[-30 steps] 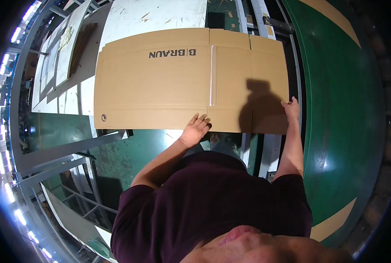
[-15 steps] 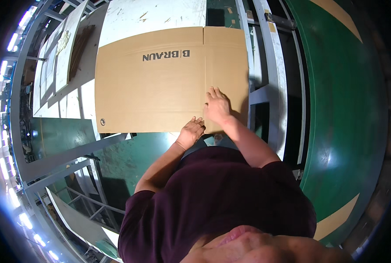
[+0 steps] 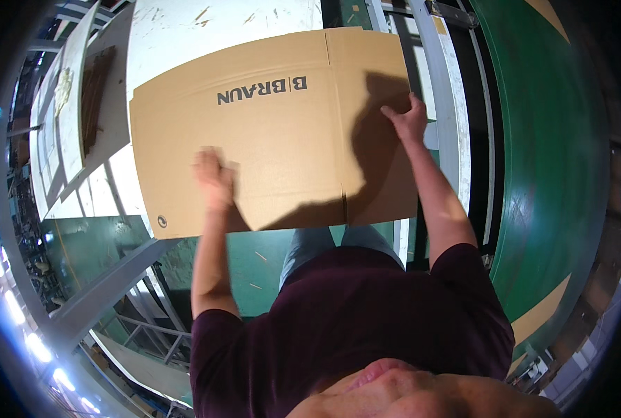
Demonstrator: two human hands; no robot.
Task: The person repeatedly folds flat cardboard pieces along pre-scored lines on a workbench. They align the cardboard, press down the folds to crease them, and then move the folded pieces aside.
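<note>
While no longer meeting mid-board, now spreading a blurred left hand (image 3: 215,180), open and empty, left of frame centre, and bringing a half-open right hand (image 3: 409,124), with a grip impossible to tell, to the right edge of the folded cardboard (image 3: 276,139) mid-frame, apparently handling its full width against the white table (image 3: 161,38) at upper left.

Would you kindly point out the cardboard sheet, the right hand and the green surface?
Cardboard sheet (image 3: 282,143): head view, plain middle part.
Right hand (image 3: 411,126): head view, its middle.
Green surface (image 3: 554,167): head view, bare middle.
</note>
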